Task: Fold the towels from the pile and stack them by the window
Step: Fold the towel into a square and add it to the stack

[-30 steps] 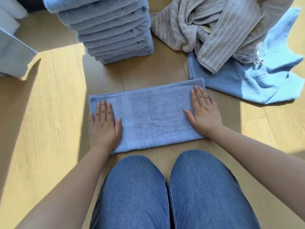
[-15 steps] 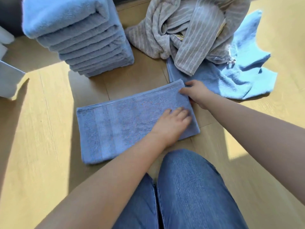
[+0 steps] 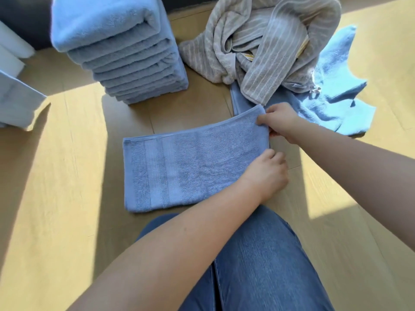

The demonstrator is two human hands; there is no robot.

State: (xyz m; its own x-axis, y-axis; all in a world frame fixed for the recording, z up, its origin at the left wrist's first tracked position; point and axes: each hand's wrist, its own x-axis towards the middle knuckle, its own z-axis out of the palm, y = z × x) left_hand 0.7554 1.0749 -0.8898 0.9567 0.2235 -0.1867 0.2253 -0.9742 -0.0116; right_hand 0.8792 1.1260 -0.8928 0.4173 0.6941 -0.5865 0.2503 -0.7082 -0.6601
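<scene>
Head view: my right hand (image 3: 284,122) and left hand (image 3: 267,173) both pinch the right end of the half-folded blue terry towel (image 3: 193,167) lying flat before my knees, ready to fold it leftward.

A light wooden plank floor (image 3: 67,176) carries broad bands of bright sunlight and shadow. Beyond its far edge runs a dark grey wall base (image 3: 24,21).
</scene>
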